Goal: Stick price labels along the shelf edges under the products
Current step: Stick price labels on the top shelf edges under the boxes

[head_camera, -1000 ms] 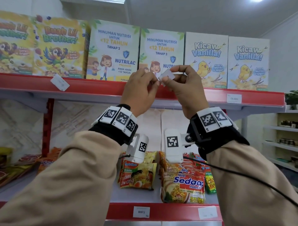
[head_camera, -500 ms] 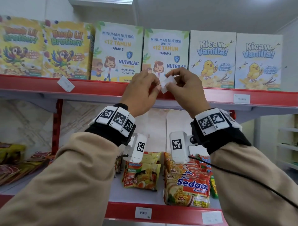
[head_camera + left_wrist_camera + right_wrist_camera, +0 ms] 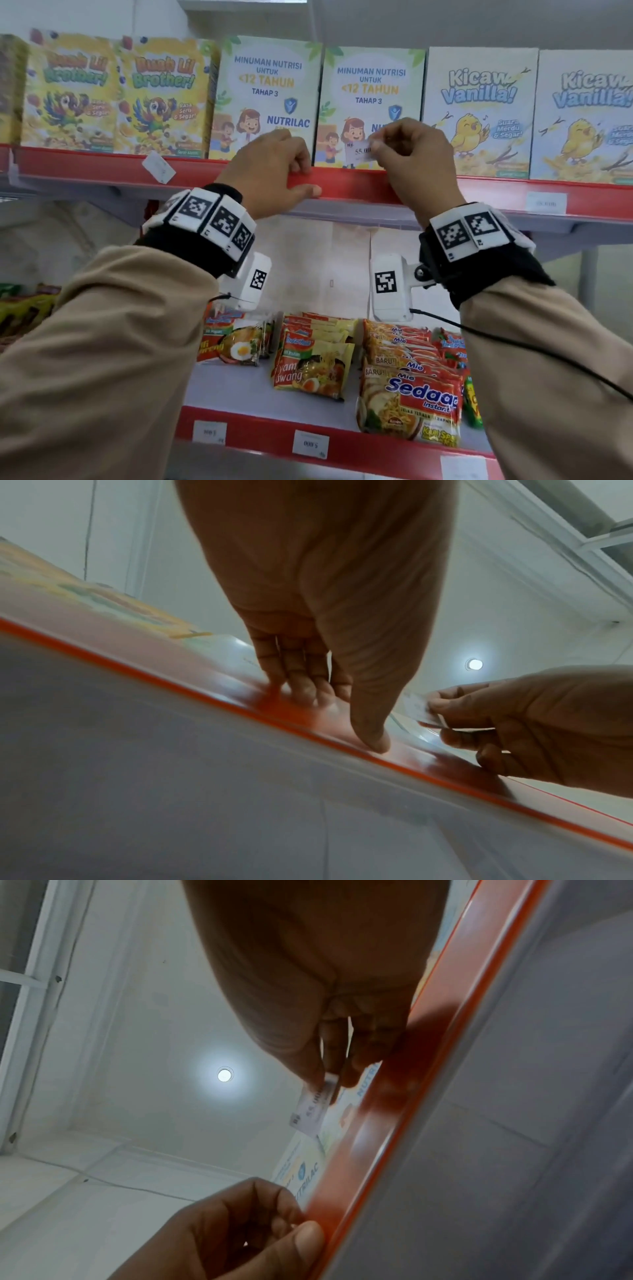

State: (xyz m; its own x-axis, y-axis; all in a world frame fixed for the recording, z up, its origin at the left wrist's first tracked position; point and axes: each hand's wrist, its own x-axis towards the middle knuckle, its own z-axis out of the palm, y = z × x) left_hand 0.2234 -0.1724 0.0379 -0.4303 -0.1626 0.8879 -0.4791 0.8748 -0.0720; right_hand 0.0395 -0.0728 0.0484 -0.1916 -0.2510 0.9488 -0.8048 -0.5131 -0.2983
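Observation:
My right hand [image 3: 375, 147] pinches a white price label [image 3: 359, 152] printed "55.00", held just above the red top shelf edge [image 3: 479, 192] in front of the right Nutrilac box [image 3: 371, 102]. My left hand [image 3: 305, 178] grips that edge below the left Nutrilac box [image 3: 267, 99], fingers curled over the top and thumb on the front. In the left wrist view the left hand [image 3: 339, 718] clamps the shelf edge [image 3: 103, 653], with the right hand [image 3: 435, 712] and label [image 3: 419, 707] beside it. In the right wrist view the right hand [image 3: 329, 1080] holds the label [image 3: 313, 1110] beside the shelf edge [image 3: 445, 1042], above the left hand [image 3: 301, 1223].
A tilted label [image 3: 158, 167] hangs under the parrot cereal boxes [image 3: 113, 96]. Another label [image 3: 546, 202] sits under the Kicaw Vanilla boxes [image 3: 479, 109]. Noodle packs [image 3: 407, 394] fill the lower shelf, whose edge carries labels [image 3: 310, 443].
The left hand let go of the label and dropped onto the shelf edge. The right hand kept the label and lowered it slightly toward the edge.

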